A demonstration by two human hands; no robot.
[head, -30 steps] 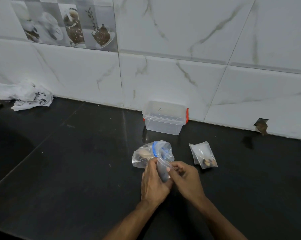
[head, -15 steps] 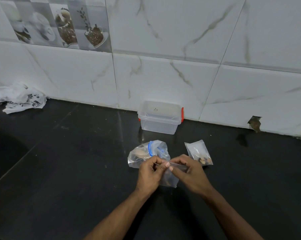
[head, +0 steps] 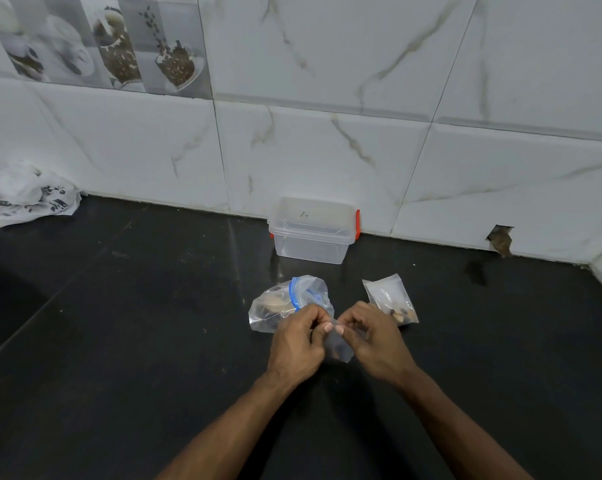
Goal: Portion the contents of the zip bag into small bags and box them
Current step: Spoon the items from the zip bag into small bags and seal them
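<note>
One head-worn view looks forward and down, close over the dark surface [head: 119,341], with the tiled wall [head: 327,150] at 12 o'clock.

The lidded box [head: 314,230] sits at the counter's [head: 119,323] back edge against the wall. Before it lie the zip bag [head: 285,301] left and a filled small bag [head: 389,297] right. A crumpled bag [head: 25,194] lies at the back left.

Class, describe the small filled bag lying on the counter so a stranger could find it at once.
Start at the clear lidded box with red clips against the tiled wall. In front and right of it lies a small clear bag. Unlike the larger blue-zip bag left of it, nobody holds it.
</note>
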